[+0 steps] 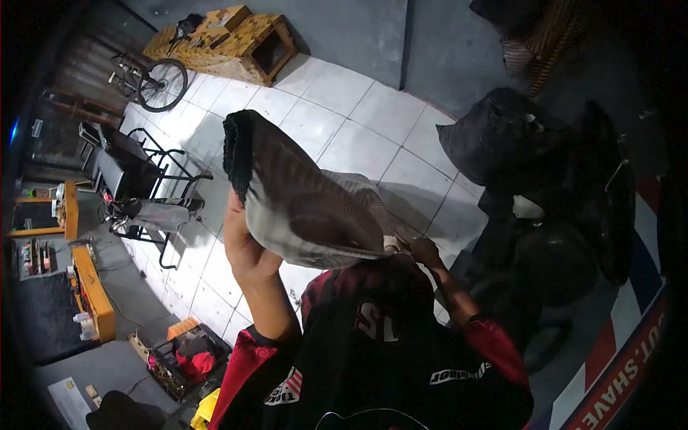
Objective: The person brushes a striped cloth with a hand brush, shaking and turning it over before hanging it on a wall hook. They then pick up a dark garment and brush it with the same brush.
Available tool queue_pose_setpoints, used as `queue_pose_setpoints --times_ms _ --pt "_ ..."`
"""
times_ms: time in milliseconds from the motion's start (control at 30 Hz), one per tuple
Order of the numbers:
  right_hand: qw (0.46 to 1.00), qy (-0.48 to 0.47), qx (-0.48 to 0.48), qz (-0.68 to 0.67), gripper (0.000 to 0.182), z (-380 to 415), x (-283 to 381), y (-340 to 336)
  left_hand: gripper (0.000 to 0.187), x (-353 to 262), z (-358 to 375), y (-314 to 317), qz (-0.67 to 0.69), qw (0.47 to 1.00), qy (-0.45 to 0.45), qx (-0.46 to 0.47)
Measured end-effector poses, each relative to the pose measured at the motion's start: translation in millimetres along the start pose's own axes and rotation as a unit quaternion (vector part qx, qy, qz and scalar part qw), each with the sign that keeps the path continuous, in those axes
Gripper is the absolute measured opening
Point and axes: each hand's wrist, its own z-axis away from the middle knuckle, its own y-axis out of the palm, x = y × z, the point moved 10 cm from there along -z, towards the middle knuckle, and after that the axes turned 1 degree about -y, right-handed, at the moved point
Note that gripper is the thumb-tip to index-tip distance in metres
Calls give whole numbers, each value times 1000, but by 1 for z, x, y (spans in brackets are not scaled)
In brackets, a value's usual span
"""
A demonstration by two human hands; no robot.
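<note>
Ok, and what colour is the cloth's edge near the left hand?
Black: the edge of the greyish cloth shows best in the head view.

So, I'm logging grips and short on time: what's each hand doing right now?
Left hand: holding up the dark-edged end of the grey cloth, fingertips hidden behind it.
Right hand: closed at the cloth's other end.

The tiled floor [355,147] leaves a way between the black-framed chair [129,161] on the left and the dark bulky things [523,150] on the right. The wooden cabinet [254,54] and the bicycle [161,86] block its far left corner; the raised cloth [308,201] bars the middle; a filled crate [190,358] obstructs the near left.
</note>
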Motion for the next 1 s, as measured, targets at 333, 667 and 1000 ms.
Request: queue_pose_setpoints --times_ms 333,667,1000 --pt "771 -102 -144 -611 28 50 133 -188 48 64 6 8 -21 976 -175 -129" --pt "972 -176 -120 -102 38 -18 83 -44 50 26 -4 38 34 997 -73 0" --pt "815 39 -175 -551 36 16 55 -135 13 54 -8 -6 -205 957 -179 -103"
